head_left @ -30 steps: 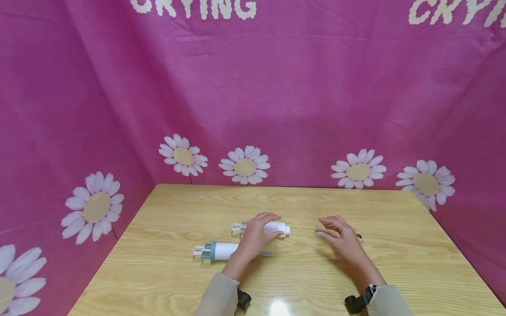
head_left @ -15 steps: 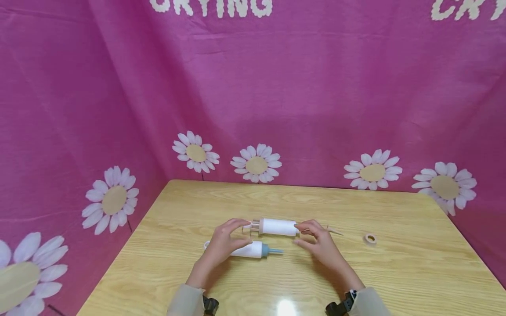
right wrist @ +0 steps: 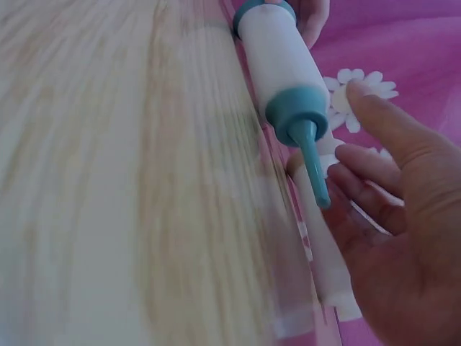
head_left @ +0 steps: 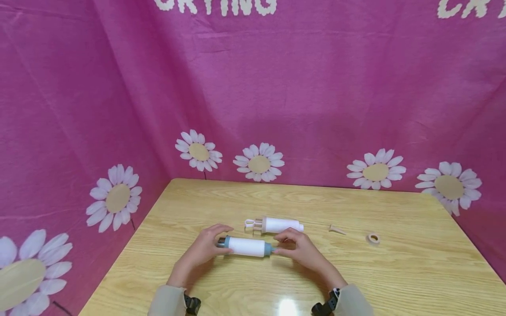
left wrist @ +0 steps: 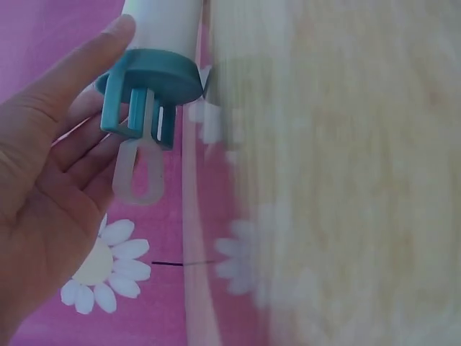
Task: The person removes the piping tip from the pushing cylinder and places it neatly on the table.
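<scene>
Magenta cloth (head_left: 300, 87) with white daisies (head_left: 375, 172) printed on it rises behind and to the left of the wood-grain table (head_left: 395, 272). Two bare hands stand over the table, one at each end of a white tube. The left hand (head_left: 203, 245) is wide open around the left end, its thumb lying over the collar and index finger well clear of the thumb; how firmly the thumb touches, I cannot tell. The right hand (head_left: 302, 250) curves loosely at the other end, a gap between thumb and fingers, gripping nothing.

Between them, the teal-ended tube (head_left: 247, 246) lies on its side on the tabletop. Just beyond it, roughly parallel, lies a second tube (head_left: 280, 225) with a pinkish collar. To the right sits a small tan ring (head_left: 373, 242), with a slim tan peg (head_left: 337, 230) between ring and second tube.

Finest are the teal-ended tube's own tips — a translucent loop (left wrist: 124, 169) on the left, a thin nozzle (right wrist: 310, 162) on the right.
</scene>
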`<state>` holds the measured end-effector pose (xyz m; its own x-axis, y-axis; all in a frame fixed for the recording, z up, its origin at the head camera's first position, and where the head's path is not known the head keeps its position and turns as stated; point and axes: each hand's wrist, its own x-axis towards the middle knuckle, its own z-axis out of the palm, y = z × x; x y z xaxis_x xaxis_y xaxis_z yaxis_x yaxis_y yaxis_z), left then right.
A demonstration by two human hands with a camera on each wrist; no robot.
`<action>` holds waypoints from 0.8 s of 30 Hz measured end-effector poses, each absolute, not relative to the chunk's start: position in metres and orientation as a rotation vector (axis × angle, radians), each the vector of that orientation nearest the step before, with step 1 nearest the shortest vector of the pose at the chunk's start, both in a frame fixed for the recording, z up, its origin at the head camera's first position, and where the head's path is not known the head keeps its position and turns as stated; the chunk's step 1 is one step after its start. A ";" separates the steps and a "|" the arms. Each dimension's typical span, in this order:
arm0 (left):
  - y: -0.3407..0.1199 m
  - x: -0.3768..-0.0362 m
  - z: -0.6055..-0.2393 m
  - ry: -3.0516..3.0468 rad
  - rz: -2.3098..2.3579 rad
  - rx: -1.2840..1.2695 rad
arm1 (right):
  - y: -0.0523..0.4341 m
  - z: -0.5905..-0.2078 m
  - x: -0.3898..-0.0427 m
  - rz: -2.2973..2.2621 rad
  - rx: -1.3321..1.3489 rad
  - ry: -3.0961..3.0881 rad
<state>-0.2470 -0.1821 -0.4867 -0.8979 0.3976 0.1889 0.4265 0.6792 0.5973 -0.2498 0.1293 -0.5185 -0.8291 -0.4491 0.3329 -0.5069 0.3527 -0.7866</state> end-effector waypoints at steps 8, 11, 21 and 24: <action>-0.190 -0.251 -0.492 -2.875 -1.110 -0.807 | 0.118 -0.521 -0.253 1.400 0.906 -2.709; -0.191 -0.252 -0.493 -2.865 -1.126 -0.833 | 0.115 -0.522 -0.254 1.373 0.915 -2.727; -0.190 -0.247 -0.493 -2.823 -1.231 -0.759 | 0.115 -0.516 -0.249 1.422 0.875 -2.707; -0.188 -0.245 -0.490 -2.812 -1.231 -0.715 | 0.117 -0.514 -0.247 1.469 0.858 -2.653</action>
